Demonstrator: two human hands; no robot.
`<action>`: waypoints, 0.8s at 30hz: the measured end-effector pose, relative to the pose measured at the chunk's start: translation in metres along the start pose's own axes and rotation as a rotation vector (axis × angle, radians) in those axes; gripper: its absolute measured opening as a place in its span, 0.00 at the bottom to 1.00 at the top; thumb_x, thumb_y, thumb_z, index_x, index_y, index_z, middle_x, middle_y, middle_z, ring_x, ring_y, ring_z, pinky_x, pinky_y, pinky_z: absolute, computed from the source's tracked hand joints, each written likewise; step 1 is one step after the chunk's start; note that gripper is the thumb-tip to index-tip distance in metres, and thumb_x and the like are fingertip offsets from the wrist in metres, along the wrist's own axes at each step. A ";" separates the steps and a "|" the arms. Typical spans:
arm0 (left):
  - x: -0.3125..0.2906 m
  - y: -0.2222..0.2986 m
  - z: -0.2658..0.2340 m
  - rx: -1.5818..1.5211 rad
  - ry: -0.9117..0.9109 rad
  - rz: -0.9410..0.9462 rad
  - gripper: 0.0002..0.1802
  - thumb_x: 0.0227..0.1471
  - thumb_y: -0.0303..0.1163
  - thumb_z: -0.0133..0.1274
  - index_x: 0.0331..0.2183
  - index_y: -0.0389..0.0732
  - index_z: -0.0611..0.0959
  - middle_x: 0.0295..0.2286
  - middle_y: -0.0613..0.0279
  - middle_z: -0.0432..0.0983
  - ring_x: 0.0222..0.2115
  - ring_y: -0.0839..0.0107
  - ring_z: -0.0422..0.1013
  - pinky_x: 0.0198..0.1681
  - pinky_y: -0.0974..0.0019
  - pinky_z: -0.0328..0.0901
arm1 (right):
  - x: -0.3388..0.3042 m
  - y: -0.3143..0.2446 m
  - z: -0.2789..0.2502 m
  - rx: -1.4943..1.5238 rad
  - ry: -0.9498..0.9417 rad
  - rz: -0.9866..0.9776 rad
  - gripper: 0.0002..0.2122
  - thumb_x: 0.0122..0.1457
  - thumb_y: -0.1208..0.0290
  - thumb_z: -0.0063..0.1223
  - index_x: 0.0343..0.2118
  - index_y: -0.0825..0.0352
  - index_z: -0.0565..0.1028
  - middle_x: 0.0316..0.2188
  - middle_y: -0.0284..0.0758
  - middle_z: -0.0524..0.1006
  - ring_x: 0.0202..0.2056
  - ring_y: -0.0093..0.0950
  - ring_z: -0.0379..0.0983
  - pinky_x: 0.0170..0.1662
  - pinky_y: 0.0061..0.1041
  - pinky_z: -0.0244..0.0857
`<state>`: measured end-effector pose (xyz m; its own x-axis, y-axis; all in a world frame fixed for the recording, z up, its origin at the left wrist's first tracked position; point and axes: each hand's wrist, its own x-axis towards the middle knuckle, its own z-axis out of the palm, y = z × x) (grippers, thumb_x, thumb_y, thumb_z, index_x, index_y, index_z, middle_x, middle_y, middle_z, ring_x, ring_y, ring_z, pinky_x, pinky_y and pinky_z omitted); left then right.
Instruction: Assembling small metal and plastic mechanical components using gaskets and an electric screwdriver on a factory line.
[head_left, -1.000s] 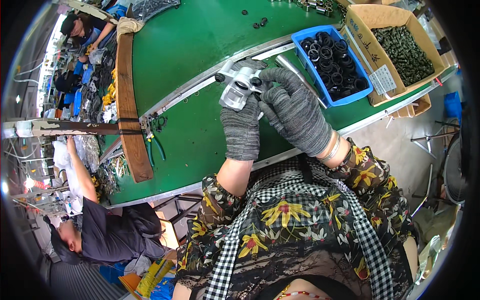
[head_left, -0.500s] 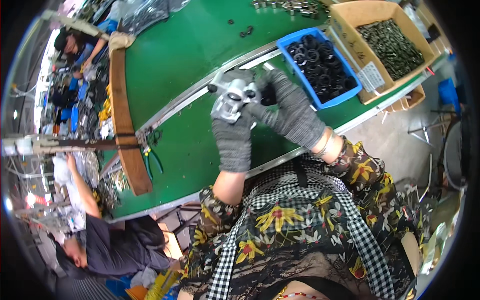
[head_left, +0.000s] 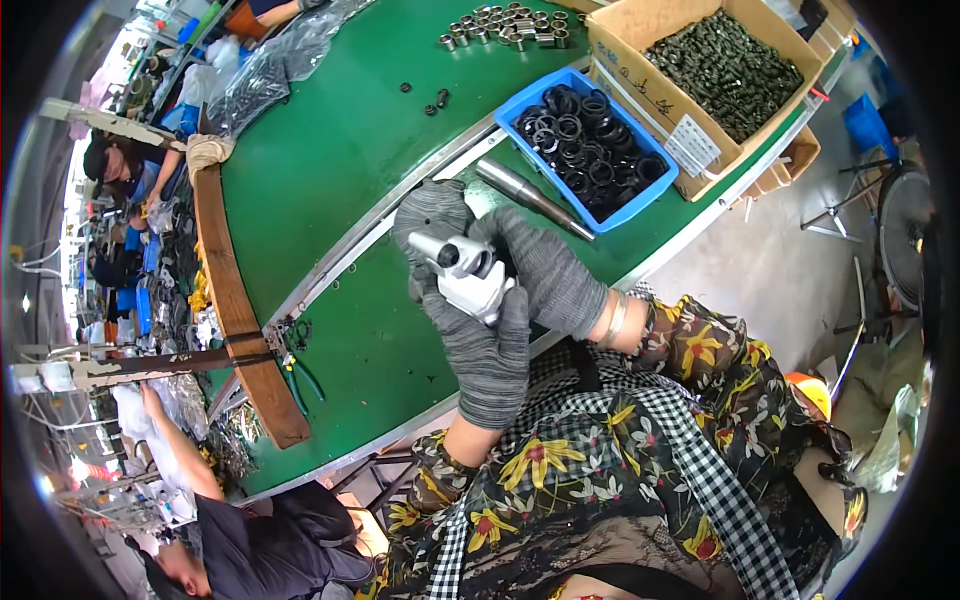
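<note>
A silver-grey cast metal part [head_left: 473,285] with round openings and a black round piece at its top is held in front of me, over the near side of the green table. My left hand [head_left: 478,350], in a grey knit glove, is closed around it from below, fingers behind and thumb in front. From the right, my gloved right hand [head_left: 560,272] has its fingers bent against the part's side; its fingertips are partly hidden. A stepped steel rod [head_left: 533,197] lies on the table just beyond my right hand.
Beside the rod stands a blue bin [head_left: 638,203] of black rings, then a cardboard box [head_left: 620,70] of small dark metal pieces. Metal sleeves [head_left: 510,25] and a few black rings lie farther back. Pliers [head_left: 303,380] rest by a wooden beam [head_left: 235,290]. Other people work at left.
The metal part has been turned over and brought nearer to me. The steel rod, before mostly hidden by my right hand, now shows lying on the table. The view has shifted.
</note>
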<state>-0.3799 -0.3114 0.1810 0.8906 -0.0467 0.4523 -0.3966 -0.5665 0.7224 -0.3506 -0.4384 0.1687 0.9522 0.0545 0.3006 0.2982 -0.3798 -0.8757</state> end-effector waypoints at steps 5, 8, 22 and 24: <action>-0.002 0.005 -0.003 -0.216 0.012 -0.194 0.40 0.46 0.38 0.61 0.53 0.27 0.61 0.44 0.47 0.67 0.46 0.61 0.67 0.51 0.59 0.61 | 0.003 0.001 0.000 -0.034 -0.092 -0.010 0.18 0.48 0.70 0.59 0.43 0.64 0.71 0.33 0.42 0.78 0.36 0.40 0.76 0.39 0.32 0.69; 0.000 0.005 -0.007 -0.305 -0.079 -0.310 0.34 0.50 0.37 0.59 0.51 0.29 0.62 0.43 0.50 0.67 0.43 0.63 0.66 0.49 0.60 0.62 | 0.011 -0.015 -0.010 0.059 -0.233 0.107 0.17 0.49 0.71 0.57 0.44 0.64 0.71 0.33 0.42 0.77 0.37 0.42 0.75 0.40 0.32 0.69; -0.007 -0.021 -0.020 -0.400 -0.081 -0.420 0.33 0.52 0.36 0.57 0.53 0.32 0.61 0.44 0.55 0.66 0.43 0.69 0.66 0.48 0.65 0.63 | 0.033 -0.014 -0.005 -0.262 -0.684 -0.067 0.18 0.51 0.70 0.55 0.46 0.67 0.72 0.38 0.46 0.75 0.43 0.42 0.72 0.48 0.34 0.67; 0.001 -0.026 -0.017 -0.549 -0.021 -0.453 0.29 0.51 0.33 0.58 0.50 0.32 0.64 0.43 0.58 0.67 0.41 0.72 0.67 0.45 0.68 0.64 | 0.038 -0.022 -0.014 0.024 -0.514 -0.130 0.20 0.53 0.71 0.56 0.50 0.65 0.71 0.39 0.47 0.76 0.43 0.41 0.73 0.47 0.34 0.67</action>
<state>-0.3719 -0.2826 0.1715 0.9963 0.0761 0.0392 -0.0364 -0.0381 0.9986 -0.3223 -0.4408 0.2047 0.8152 0.5475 0.1889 0.4121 -0.3192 -0.8534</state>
